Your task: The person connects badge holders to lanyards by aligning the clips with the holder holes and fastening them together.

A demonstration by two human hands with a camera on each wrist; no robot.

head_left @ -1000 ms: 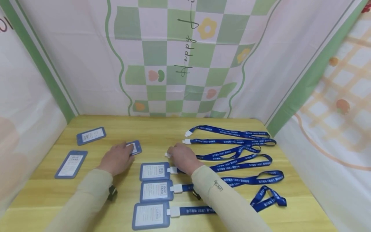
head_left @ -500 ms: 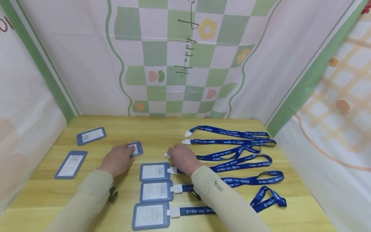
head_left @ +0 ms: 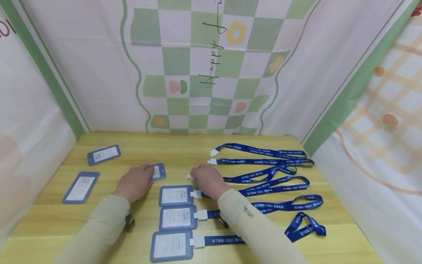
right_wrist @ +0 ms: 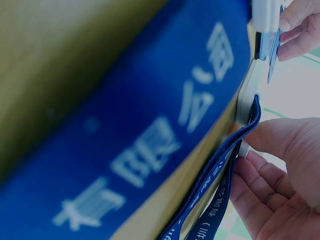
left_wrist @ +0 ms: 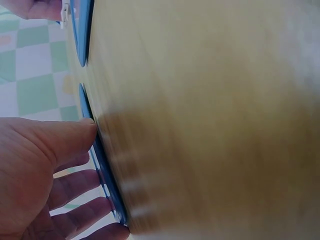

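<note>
My left hand grips a blue-framed badge holder by its left part, flat at the table, its slotted end facing right. In the left wrist view, thumb and fingers lie along opposite edges of that badge holder. My right hand pinches the end of a dark blue lanyard, and its white clip peeks out left of the fingertips. A gap separates this clip from the badge holder. Seen from the right wrist, thumb and fingers of the right hand close around the clip end, partly hidden by straps.
Below the hands, three badge holders lie in a column, clipped to lanyards stretching right. Two loose badge holders, one upright and one slanted, lie at left. Two more lanyards lie behind the right hand. Patterned cloth hangs behind the table.
My left hand has slid slightly right and toward me with the badge holder, bringing it a little closer to the clip. My right hand stays in place.
</note>
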